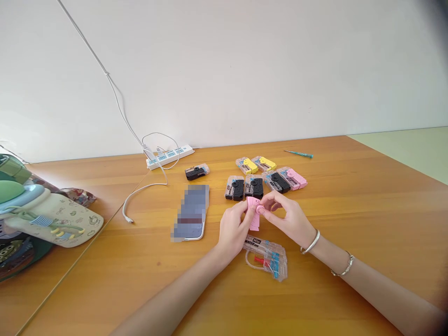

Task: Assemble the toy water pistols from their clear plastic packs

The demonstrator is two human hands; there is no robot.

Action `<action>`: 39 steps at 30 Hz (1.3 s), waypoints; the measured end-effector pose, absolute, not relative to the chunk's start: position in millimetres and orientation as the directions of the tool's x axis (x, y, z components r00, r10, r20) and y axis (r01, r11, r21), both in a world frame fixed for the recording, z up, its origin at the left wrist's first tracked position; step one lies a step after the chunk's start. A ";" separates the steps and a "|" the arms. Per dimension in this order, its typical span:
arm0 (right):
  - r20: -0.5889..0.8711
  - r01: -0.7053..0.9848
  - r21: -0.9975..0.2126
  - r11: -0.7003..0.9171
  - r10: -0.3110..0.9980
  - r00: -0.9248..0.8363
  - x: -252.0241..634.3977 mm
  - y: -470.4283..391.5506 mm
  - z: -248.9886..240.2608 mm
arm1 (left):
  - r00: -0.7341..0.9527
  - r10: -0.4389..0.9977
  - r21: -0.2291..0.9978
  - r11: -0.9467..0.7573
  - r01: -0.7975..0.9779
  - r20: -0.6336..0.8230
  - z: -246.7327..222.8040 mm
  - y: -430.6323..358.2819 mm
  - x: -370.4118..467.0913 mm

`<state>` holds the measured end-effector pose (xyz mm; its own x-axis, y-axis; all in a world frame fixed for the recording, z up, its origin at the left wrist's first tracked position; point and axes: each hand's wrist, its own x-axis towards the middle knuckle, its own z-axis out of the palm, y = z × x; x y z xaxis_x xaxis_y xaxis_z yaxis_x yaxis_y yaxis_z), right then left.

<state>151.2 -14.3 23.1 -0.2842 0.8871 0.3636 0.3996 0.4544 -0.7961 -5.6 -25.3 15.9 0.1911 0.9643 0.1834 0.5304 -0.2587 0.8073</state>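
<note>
At the far left I see a bottle [66,219] lying on its side at the table's edge area. Right of it, a white cable [150,185] runs to a power strip [171,157] near the wall, with a black toy [196,171] just right of the strip and a phone [191,212] nearer me. My left hand [233,228] is closed around a pink piece [253,221], thumb and fingers pinching its side. Just nearer lies a clear water gun [268,258], flat on the table [325,289]. Beyond the hands sit black, yellow and pink toys [293,178]. My right hand [289,217] has thumb and forefinger nearly together, gripping a small pink disc [260,209] against the piece. Farther right, a screwdriver [301,154] lies at the far side.
</note>
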 end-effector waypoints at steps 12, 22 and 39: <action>0.291 0.385 -0.820 0.424 0.888 -0.357 156.1 -12.0 22.5 | 0.259 0.925 0.702 -0.380 0.602 0.278 18.1 -23.8 -6.7; 0.227 0.208 -0.933 0.293 0.929 -0.292 152.4 -7.0 13.3 | 0.141 0.942 0.748 -0.328 0.577 0.304 20.8 -23.0 -6.8; 0.353 0.673 -0.372 0.640 0.768 -0.535 149.2 -1.3 -2.9 | 0.043 0.964 0.897 -0.259 0.359 0.261 25.3 -21.8 -9.3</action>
<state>149.2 -1.3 -2.9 -0.5347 0.7678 0.3529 0.6727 0.6396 -0.3721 -9.3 -21.8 25.3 0.0430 0.9643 0.2614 0.3586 -0.2591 0.8968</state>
